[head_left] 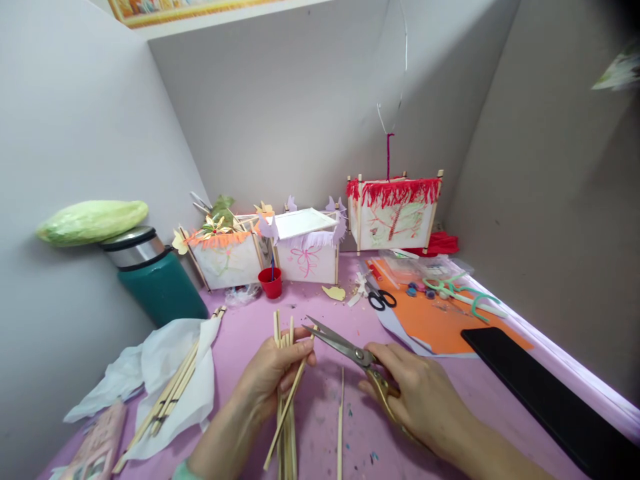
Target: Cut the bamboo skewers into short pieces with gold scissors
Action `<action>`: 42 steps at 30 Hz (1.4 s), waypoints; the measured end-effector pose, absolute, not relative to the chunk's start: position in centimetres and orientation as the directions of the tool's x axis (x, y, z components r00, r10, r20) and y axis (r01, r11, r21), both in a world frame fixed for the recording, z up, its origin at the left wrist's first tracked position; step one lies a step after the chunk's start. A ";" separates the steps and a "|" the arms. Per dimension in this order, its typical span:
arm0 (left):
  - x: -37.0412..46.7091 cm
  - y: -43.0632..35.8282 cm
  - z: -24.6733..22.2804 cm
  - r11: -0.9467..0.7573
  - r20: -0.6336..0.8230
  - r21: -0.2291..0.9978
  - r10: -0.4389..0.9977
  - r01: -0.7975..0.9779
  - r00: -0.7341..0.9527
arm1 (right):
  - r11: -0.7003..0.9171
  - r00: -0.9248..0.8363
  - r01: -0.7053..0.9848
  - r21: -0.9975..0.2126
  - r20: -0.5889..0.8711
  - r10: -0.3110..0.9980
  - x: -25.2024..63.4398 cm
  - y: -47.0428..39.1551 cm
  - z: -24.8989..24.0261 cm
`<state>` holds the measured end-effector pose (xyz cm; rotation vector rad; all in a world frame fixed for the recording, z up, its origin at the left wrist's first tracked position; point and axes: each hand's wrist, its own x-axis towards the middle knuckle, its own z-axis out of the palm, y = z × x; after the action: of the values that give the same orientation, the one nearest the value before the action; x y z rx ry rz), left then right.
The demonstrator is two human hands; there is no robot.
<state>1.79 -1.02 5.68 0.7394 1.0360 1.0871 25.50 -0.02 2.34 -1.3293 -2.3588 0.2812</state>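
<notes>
My left hand is closed round a bundle of thin wooden sticks. One stick slants across the others, its upper end between my thumb and fingers. In my right hand is a pair of scissors with gold-coloured handles and metal blades. The blades are parted, their tips beside the top of the slanted stick; whether they touch it I cannot tell. A single loose stick lies on the purple tabletop between my hands.
Behind stand paper lanterns with orange fringe, purple trim and red fringe. A red cup and black-handled scissors sit before them. Left are a teal bottle and wrapped sticks; right, orange paper and a black slab.
</notes>
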 end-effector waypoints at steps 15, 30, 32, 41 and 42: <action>2.1 -1.2 5.9 0.336 -0.330 0.871 0.940 -0.358 0.080 | 0.520 -0.471 0.749 -0.411 0.220 0.854 25.2 -0.1 2.6; 2.8 -1.4 5.0 0.395 -0.404 0.914 0.907 0.091 0.119 | 0.430 -0.355 0.774 -0.465 0.245 0.902 25.6 0.8 2.6; 3.3 -1.4 4.5 0.383 -0.407 0.909 0.901 0.166 0.148 | 0.440 -0.364 0.772 -0.459 0.247 0.898 25.7 0.9 2.5; 4.6 -1.5 4.1 0.355 -0.410 0.840 0.911 0.410 0.051 | 0.431 -0.351 0.777 -0.459 0.253 0.901 25.8 1.1 2.4; 4.8 -1.7 4.0 0.306 -0.356 0.836 0.934 0.456 0.026 | 0.429 -0.349 0.775 -0.464 0.252 0.903 25.9 1.1 2.4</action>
<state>4.82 -1.69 4.01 1.3029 1.5905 0.6106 25.85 1.12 2.41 -1.4168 -2.2176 0.3635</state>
